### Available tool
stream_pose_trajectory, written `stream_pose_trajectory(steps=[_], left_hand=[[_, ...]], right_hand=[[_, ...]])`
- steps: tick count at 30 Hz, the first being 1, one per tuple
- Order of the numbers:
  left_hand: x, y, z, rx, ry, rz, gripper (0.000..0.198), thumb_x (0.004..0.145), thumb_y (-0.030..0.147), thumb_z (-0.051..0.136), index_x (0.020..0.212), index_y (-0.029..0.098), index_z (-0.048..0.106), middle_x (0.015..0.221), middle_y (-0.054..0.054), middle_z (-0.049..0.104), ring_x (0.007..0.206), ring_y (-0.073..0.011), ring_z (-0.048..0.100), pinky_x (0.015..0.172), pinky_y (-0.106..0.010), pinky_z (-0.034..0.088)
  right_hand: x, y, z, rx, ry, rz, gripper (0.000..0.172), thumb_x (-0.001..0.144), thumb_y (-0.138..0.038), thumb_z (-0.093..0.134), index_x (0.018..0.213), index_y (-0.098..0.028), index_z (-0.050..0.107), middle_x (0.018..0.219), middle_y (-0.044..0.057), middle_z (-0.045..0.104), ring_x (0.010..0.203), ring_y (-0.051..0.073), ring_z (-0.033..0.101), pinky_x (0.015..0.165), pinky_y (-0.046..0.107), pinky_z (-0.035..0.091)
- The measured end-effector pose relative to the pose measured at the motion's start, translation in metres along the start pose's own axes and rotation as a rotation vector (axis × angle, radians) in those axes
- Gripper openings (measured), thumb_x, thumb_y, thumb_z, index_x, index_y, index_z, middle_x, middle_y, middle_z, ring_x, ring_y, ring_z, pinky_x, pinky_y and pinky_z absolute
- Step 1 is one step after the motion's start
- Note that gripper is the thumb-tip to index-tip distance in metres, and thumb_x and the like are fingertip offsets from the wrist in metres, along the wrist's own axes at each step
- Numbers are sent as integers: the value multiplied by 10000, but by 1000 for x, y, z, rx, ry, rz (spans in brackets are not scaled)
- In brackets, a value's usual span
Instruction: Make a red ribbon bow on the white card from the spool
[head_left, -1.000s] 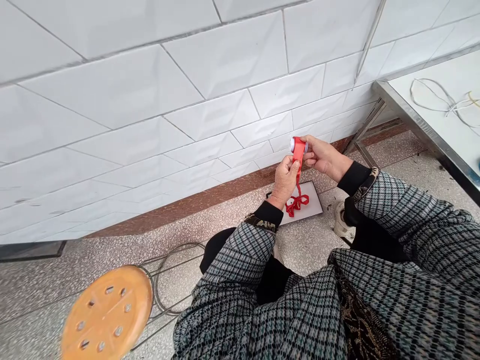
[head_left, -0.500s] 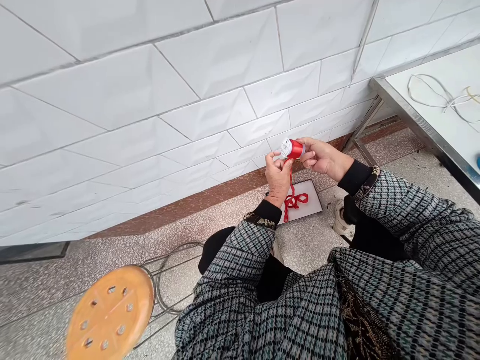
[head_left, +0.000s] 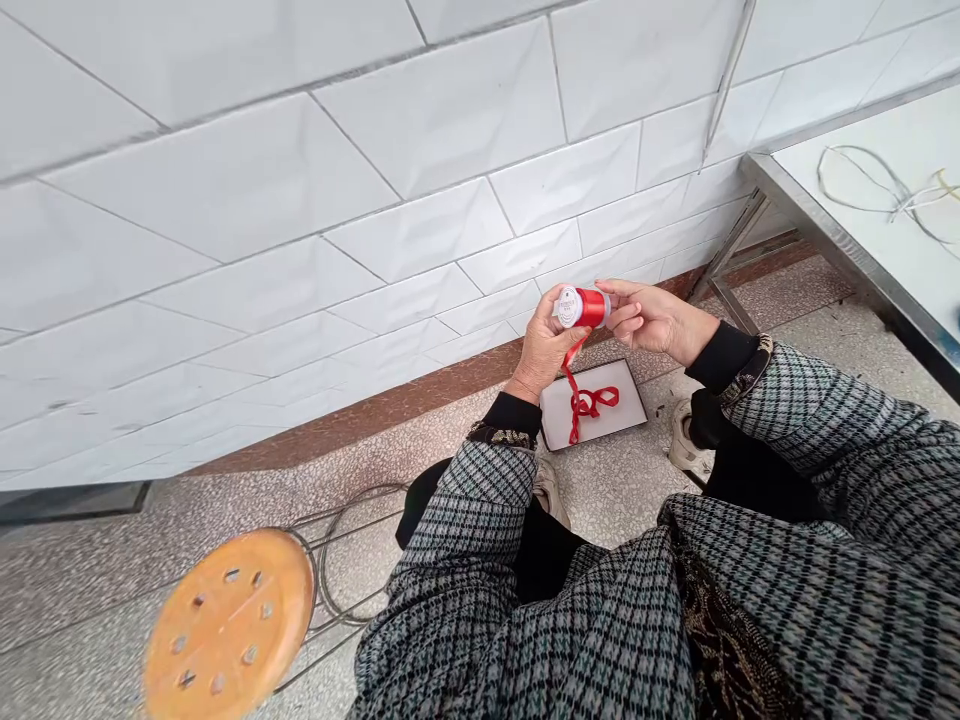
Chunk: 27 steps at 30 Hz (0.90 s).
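Observation:
A spool of red ribbon (head_left: 592, 308) with a white printed end is held level between my hands, above the floor. My left hand (head_left: 538, 352) is closed around its labelled end, thumb underneath and fingers over the top. My right hand (head_left: 660, 320) pinches the opposite end with its fingertips. From below the left thumb a loose tail of red ribbon (head_left: 571, 380) hangs down. It ends in loops over a flat white box or board (head_left: 621, 425) with dark edges, lying on the floor between my feet.
An orange round stool (head_left: 225, 625) with holes and thin metal legs stands at lower left. White wall tiles (head_left: 450, 130) rise in front. At right is a metal-edged table (head_left: 840, 225) carrying loose cables (head_left: 892, 205). My shoes (head_left: 682, 440) flank the white board.
My left hand has shifted from the ribbon tail to around the labelled end of the spool. My right hand has slid slightly outward to the spool's other end.

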<state>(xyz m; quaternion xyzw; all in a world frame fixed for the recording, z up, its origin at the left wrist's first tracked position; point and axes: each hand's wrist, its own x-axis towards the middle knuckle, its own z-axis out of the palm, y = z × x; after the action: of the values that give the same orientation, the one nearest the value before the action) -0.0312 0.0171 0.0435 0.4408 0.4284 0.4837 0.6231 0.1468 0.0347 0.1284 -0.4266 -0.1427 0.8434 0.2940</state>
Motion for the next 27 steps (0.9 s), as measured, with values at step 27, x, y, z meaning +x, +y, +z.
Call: stream_pose_trajectory(steps=[27], left_hand=[[-4,-10,1,13,7,-30,881,712,192,907,1519,308,573,585,96,535,438,-62,387,453,-210,319]], right_hand=[[5,17,12,143,136,-23,287,1140,-163,467,859,-175,528,538,-94,469,316,-5,274,307,71,194]])
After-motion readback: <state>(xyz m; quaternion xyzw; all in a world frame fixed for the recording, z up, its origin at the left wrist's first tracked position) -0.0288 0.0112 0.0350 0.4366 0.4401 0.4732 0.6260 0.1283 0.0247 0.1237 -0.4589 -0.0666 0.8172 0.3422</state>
